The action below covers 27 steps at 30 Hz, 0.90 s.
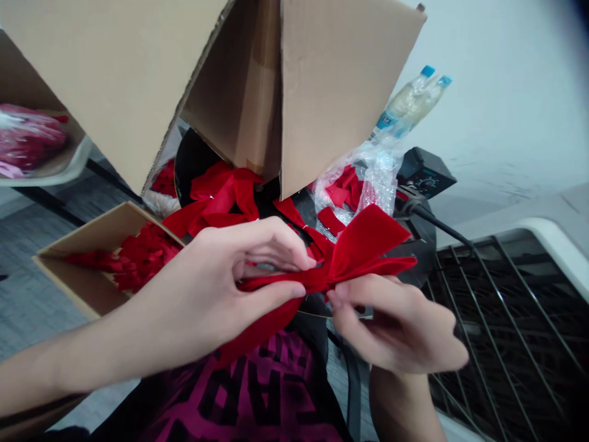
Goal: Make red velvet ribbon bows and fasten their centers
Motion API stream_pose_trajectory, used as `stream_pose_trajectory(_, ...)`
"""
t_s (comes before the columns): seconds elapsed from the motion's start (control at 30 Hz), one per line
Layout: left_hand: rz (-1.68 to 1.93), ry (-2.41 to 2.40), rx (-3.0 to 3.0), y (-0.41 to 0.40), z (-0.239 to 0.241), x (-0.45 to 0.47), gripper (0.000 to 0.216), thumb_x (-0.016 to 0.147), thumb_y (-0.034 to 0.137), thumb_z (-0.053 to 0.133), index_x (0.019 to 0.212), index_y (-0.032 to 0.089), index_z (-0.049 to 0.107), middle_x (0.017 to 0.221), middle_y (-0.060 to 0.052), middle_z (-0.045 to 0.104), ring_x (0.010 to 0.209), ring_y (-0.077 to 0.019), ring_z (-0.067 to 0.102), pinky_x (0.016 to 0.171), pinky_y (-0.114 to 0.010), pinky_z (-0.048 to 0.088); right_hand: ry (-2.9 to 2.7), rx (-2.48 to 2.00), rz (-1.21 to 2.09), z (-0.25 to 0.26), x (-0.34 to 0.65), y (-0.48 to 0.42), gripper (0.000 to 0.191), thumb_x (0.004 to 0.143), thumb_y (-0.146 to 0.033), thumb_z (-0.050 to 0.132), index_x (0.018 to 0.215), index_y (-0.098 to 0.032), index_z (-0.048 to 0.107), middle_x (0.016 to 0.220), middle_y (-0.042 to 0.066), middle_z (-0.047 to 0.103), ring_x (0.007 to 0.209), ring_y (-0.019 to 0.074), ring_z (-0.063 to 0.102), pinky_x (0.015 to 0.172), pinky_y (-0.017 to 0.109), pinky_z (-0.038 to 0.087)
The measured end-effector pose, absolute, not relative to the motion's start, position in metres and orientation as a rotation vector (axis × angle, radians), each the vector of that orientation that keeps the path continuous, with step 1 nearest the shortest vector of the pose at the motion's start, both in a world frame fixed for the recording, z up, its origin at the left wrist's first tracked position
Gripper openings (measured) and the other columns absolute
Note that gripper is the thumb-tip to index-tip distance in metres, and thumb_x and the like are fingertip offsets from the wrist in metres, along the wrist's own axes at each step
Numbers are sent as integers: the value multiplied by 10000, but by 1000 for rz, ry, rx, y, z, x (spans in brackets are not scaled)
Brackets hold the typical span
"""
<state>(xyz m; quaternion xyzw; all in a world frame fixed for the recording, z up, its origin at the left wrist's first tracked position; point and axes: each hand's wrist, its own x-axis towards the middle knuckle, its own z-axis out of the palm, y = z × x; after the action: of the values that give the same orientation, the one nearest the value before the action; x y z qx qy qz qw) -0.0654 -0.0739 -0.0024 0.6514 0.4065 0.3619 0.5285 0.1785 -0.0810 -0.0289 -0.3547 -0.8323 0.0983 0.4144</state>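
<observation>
Between my two hands, above my lap, is a red velvet bow (363, 242) with its loops spread toward the right. My left hand (234, 276) pinches the bow's left side between thumb and fingers, and a wide red tail hangs below it. My right hand (396, 319) is closed at the knot, thumb and index fingertip pressed together there. Just behind my hands, more red ribbon pieces (225, 193) lie on a dark round surface. The back of the knot is hidden.
An open cardboard box (322, 92) stands in front. At left, a smaller carton (69, 276) holds red bows. Bubble wrap (386, 178), bottles (411, 101) and a black control box (427, 172) are at right, near a wire-grilled unit (501, 294).
</observation>
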Motion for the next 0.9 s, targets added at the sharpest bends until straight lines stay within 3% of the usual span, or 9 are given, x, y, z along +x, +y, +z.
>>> stream_pose_trajectory(0.1, 826, 899, 1365, -58, -13, -63, 199, 862, 273, 857, 1017, 288, 732, 1055, 61, 825, 1036, -140, 796, 938, -157, 607, -2080, -989, 276, -22, 174, -77, 297, 934, -121, 706, 1217, -210, 697, 658, -91, 715, 455, 30, 604, 525, 138, 500)
stream_pose_trajectory(0.27, 762, 892, 1175, -40, -23, -58, 279, 728, 167, 929, 912, 207, 724, 910, 7, 837, 902, -171, 817, 802, -182, 639, -2189, -1091, 399, -14, 173, -72, 183, 998, -186, 660, 1161, -203, 742, 671, -77, 728, 450, 16, 574, 510, 124, 458)
stream_pose_trajectory(0.4, 752, 932, 1099, -37, -23, -52, 335, 663, 77, 937, 892, 180, 715, 880, -3, 841, 834, -161, 816, 791, -187, 640, -2175, -1124, 518, -16, 173, -67, 117, 999, -182, 658, 1084, -191, 738, 630, -88, 626, 474, 17, 538, 519, 126, 439)
stream_pose_trajectory(0.57, 714, 938, 1078, -31, -27, -47, 324, 671, 90, 932, 891, 178, 710, 875, -8, 842, 832, -160, 817, 804, -191, 635, -2154, -1177, 593, -19, 173, -61, 72, 1010, -213, 652, 1025, -191, 719, 607, -90, 561, 490, 29, 496, 534, 145, 425)
stream_pose_trajectory(0.9, 667, 947, 1088, -20, -35, -45, 298, 697, 124, 916, 902, 187, 710, 847, -6, 833, 828, -148, 803, 807, -189, 615, -2095, -1305, 778, -19, 177, -54, 142, 1024, -284, 634, 1045, -205, 750, 602, -70, 617, 483, 52, 536, 515, 170, 426)
